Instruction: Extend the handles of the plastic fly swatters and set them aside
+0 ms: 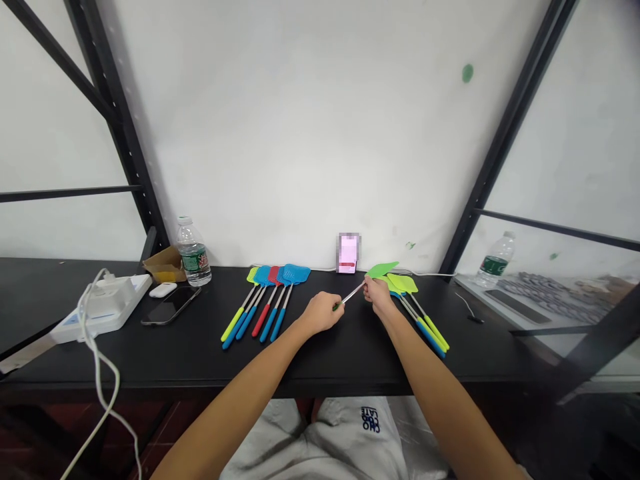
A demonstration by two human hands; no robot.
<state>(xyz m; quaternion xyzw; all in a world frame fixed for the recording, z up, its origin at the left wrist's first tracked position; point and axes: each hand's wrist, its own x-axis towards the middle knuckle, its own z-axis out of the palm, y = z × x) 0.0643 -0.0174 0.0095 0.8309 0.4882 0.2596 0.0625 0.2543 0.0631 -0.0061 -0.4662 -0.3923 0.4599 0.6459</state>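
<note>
A green fly swatter (383, 269) is held slantwise above the black table, its head up and to the right. My left hand (323, 312) is closed around its handle, which is mostly hidden in the fist. Higher up, my right hand (377, 293) pinches the metal shaft just below the head. To the left lies a fanned row of several fly swatters (295, 273) with blue, red and yellow-green heads. Beside my right forearm lies another group of fly swatters (403, 283), yellow-green and blue, partly covered by my right hand.
A lit phone (348, 253) leans against the white wall. At the left are a water bottle (194, 253), a cardboard box (166, 265), a dark phone (171, 305), a white case (163, 290) and a power strip (103, 310) with cables. Another bottle (495, 260) appears at right. Black metal posts flank the table.
</note>
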